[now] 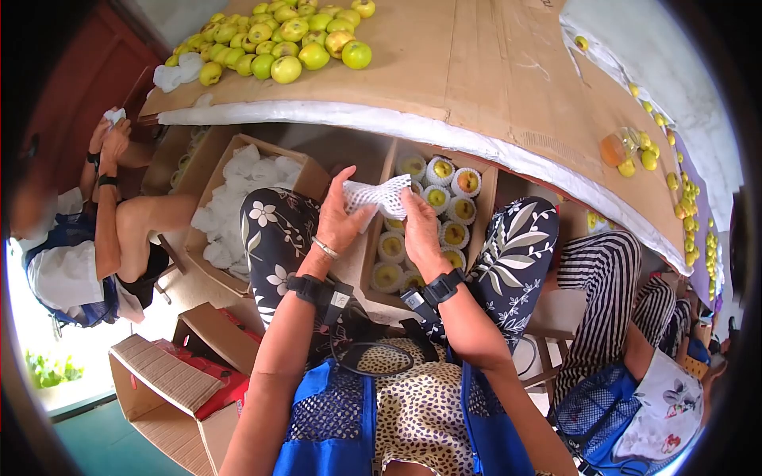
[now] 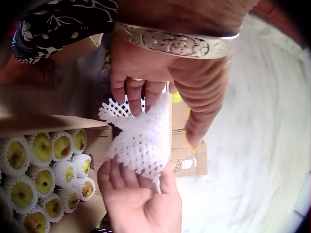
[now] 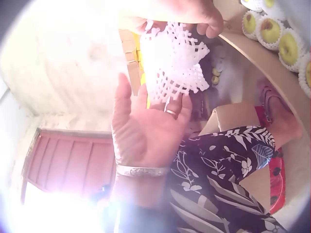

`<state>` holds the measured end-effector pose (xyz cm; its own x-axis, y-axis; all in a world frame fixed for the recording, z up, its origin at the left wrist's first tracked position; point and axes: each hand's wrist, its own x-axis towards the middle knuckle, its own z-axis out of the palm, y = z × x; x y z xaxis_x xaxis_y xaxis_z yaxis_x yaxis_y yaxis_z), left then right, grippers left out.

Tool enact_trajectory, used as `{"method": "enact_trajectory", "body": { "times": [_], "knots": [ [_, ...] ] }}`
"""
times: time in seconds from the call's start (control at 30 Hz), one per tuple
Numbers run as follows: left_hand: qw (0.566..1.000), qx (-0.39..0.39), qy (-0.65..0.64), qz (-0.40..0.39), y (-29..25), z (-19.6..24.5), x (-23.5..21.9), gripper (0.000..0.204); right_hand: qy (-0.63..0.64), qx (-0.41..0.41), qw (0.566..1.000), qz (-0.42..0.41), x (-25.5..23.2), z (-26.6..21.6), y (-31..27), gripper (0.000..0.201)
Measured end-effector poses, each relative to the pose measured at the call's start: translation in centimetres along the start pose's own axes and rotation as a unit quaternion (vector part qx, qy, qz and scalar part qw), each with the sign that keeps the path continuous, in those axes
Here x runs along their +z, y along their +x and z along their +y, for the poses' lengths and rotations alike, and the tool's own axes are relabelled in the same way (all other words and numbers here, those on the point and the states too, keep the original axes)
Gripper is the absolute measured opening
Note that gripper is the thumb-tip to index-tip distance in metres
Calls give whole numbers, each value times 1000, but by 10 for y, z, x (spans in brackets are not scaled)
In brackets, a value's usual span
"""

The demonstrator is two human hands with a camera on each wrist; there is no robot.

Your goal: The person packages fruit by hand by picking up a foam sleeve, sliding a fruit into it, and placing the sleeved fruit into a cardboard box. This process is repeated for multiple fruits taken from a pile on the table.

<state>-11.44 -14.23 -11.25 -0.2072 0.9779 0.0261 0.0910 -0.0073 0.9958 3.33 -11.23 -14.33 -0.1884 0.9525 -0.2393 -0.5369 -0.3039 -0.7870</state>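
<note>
A white foam fruit net [image 1: 377, 196] stretches between my two hands, above my lap. My left hand [image 1: 343, 213] wears a bracelet and holds the net's left end; in the left wrist view its fingers [image 2: 133, 97] bend onto the mesh while the thumb stands apart. Thumb and fingers of my right hand [image 1: 421, 222] pinch the other end. No fruit shows inside this net. Below my hands, a cardboard box [image 1: 381, 178] holds yellow-green, apple-like fruit in foam nets [image 1: 454, 233].
A box of loose white nets [image 1: 254, 170] stands to the left. Bare fruit [image 1: 294, 36] is heaped on the cardboard-covered table [image 1: 476, 79]. An open carton [image 1: 163, 377] lies at lower left. Other people sit on both sides; the left one's hands [image 1: 113, 139] hold something white.
</note>
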Motion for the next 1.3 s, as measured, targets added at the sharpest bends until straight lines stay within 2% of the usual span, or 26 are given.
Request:
{"method": "enact_trajectory", "body": {
  "times": [0.07, 0.17, 0.3, 0.4, 0.57, 0.6, 0.67, 0.77, 0.87, 0.9, 0.97, 1.0, 1.07, 1.1, 1.17, 1.2, 1.23, 1.27, 1.3],
  "knots": [
    [999, -8, -47, 21, 1, -2, -2, 59, 30, 23, 999, 22, -2, -1, 3, 22],
    [994, -25, -105, 28, 0, 12, -3, 53, -1, 51, 999, 10, -2, -5, 4, 22],
    [987, -49, -151, 31, 0, 10, -4, 52, -152, -68, 984, -71, 16, -11, -10, 17],
    [985, -68, -158, 9, -1, 15, -4, 50, -75, -29, 995, -59, 11, -5, -9, 12],
    [984, -48, -169, 27, 5, -10, -7, 39, -3, -47, 999, -19, 2, 1, 1, 9],
    [982, -64, -177, 21, 5, -8, -9, 36, 2, -48, 999, -15, 2, 1, 2, 9],
    [976, -98, -193, 6, 4, -3, -10, 30, 29, -14, 999, 6, 1, 0, 2, 8],
    [972, -103, -210, 24, 3, -7, -8, 24, 82, 17, 996, 29, 4, -8, 0, 7],
    [980, -147, -124, -42, 6, -25, -17, 43, 78, -13, 996, 31, 2, -10, 4, 7],
    [986, -139, -86, -15, 5, -25, -16, 52, 65, -32, 997, 28, 1, -11, 6, 8],
    [992, -123, -11, 38, 3, -25, -11, 72, -77, -124, 989, 16, -1, -12, 10, 9],
    [997, -66, 36, 17, 4, -28, -11, 80, -147, -169, 975, 11, 0, -16, 9, 10],
    [990, 51, 130, -24, 10, -33, -13, 96, -249, -155, 955, -35, 1, -26, 2, 13],
    [995, 18, 72, -61, 3, -8, -9, 93, -275, -160, 947, -53, 5, -27, 1, 14],
    [991, -23, -45, -125, 2, -10, -4, 90, -324, -143, 929, -102, 7, -27, -2, 20],
    [981, -42, -105, -157, 2, -13, -3, 88, -311, -153, 932, -105, 10, -27, -5, 24],
    [989, -29, -65, -129, 0, -17, -2, 65, -298, -163, 935, -107, 15, -28, -9, 28],
    [985, -64, -105, -121, 1, -19, -2, 57, -284, -174, 937, -108, 18, -28, -11, 31],
    [978, -98, -145, -113, 1, -16, -3, 49, -182, -101, 970, -129, 14, -26, -8, 41]
  ]
}}
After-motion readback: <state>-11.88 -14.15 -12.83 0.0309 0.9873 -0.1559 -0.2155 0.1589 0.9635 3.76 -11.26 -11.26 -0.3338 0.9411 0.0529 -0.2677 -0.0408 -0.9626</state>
